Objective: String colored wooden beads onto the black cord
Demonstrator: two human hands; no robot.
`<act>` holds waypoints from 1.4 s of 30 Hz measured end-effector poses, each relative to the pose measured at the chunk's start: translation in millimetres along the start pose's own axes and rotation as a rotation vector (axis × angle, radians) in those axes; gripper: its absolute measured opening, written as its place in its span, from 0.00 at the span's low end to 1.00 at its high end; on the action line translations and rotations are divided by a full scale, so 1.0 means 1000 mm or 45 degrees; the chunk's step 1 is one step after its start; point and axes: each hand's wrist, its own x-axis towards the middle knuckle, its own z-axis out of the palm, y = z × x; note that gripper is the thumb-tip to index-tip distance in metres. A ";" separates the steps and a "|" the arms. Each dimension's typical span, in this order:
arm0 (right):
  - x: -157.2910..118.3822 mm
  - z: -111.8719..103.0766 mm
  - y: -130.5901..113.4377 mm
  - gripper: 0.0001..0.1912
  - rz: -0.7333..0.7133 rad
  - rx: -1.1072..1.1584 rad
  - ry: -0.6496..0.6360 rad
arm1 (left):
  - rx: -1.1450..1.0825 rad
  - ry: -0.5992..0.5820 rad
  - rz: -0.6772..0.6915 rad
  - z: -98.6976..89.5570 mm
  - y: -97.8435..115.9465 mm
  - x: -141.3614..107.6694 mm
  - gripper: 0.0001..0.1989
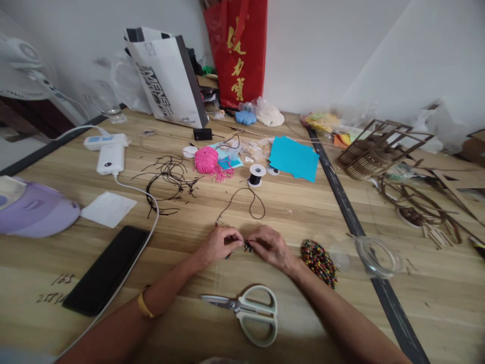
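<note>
My left hand (220, 243) and my right hand (272, 247) meet above the middle of the table. Thumb and fingers of each are pinched on a small dark beaded cord (248, 246), whose beads show between the fingertips. Part of it is hidden by the hands. A thin black cord (242, 189) runs from a white spool (257, 175) toward my left hand, where a few small beads show. Scissors with pale handles (257, 312) lie just below the hands, blades pointing left. Strings of multicoloured beads (319, 262) lie right of my right hand.
Cut black cords (166, 177), pink yarn (206, 160) and blue sheets (294, 157) lie behind the hands. A black wallet-like case (108, 270) and a white cable (146, 237) are at left. A clear plastic coil (377, 257) and a wooden basket (366, 157) are at right.
</note>
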 end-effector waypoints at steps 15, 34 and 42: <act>0.001 0.001 -0.002 0.05 -0.025 -0.007 -0.004 | -0.010 -0.008 -0.003 0.000 0.000 -0.001 0.04; 0.001 0.003 -0.001 0.06 -0.017 0.003 -0.013 | -0.007 -0.016 0.031 0.001 -0.004 0.000 0.05; 0.001 0.001 -0.003 0.05 0.000 0.016 -0.036 | 0.012 -0.012 0.018 0.000 -0.001 -0.001 0.05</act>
